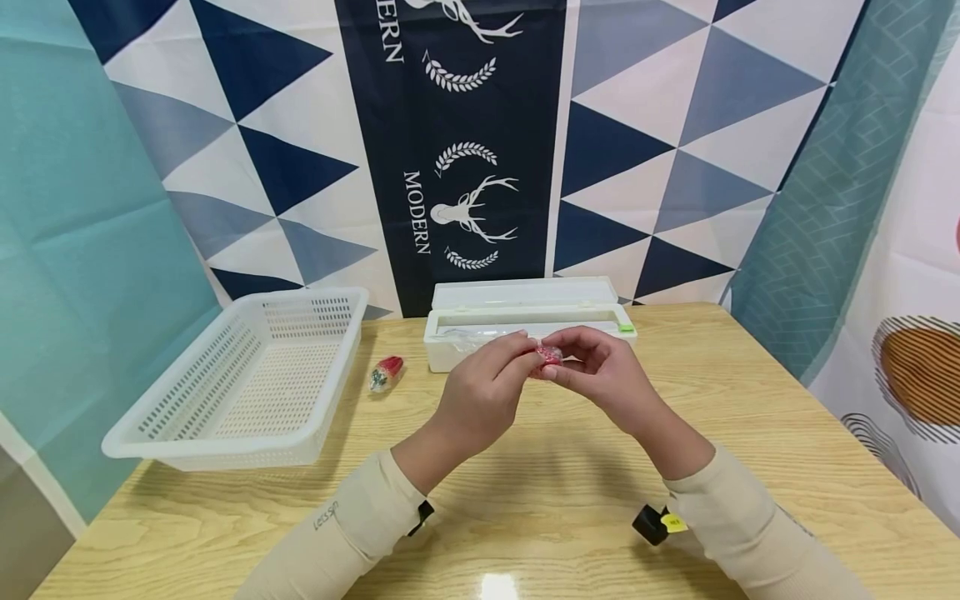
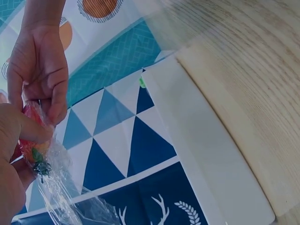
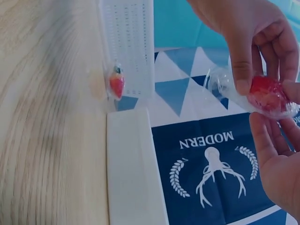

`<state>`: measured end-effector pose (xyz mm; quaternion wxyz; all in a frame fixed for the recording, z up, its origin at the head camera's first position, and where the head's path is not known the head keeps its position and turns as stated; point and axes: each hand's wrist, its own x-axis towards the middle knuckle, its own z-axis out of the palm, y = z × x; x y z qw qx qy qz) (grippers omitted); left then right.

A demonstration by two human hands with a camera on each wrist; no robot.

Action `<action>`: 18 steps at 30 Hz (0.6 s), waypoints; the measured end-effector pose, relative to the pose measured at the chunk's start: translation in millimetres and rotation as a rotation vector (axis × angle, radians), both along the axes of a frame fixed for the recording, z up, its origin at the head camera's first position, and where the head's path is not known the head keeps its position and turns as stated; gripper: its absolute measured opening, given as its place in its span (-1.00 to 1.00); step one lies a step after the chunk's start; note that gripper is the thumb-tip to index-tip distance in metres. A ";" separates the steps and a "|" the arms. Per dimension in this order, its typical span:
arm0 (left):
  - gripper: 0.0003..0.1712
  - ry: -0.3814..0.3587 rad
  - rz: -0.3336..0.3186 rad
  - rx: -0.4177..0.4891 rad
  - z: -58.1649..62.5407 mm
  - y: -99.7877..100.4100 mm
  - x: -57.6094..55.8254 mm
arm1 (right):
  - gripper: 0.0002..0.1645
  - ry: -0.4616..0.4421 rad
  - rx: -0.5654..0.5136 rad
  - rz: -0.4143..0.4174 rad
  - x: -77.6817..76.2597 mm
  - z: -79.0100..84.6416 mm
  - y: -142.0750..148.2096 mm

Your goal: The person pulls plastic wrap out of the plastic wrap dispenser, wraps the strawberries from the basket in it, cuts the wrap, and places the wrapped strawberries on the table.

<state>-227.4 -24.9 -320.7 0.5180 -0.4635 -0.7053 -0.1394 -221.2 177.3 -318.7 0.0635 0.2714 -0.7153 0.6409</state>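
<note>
A red strawberry in clear cling film is held up between both hands over the table. My left hand pinches it from the left, thumb and fingers on either side. With curled fingers and thumb, my right hand grips its other end. In the left wrist view, the green leaves show at one end, and loose film trails below. Behind the hands stands a white cling film box, its lid raised. The hands partly hide the strawberry in the head view.
Left of the box, another film-wrapped strawberry lies on the wooden table. A white plastic basket with perforated sides stands at the left. Patterned cloth hangs behind the table.
</note>
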 end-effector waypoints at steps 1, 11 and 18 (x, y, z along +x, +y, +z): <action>-0.85 -0.004 0.004 0.003 -0.6 0.1 -0.5 | -0.55 -0.006 0.001 -0.011 0.4 -0.1 -0.8; -0.48 -0.269 -0.002 0.215 -2.2 -6.5 1.2 | -0.57 0.020 0.067 -0.219 -1.0 -2.5 -2.9; -0.63 -0.728 -0.052 0.560 1.5 -16.0 4.2 | -0.52 -0.011 0.032 -0.295 -0.4 -2.3 0.3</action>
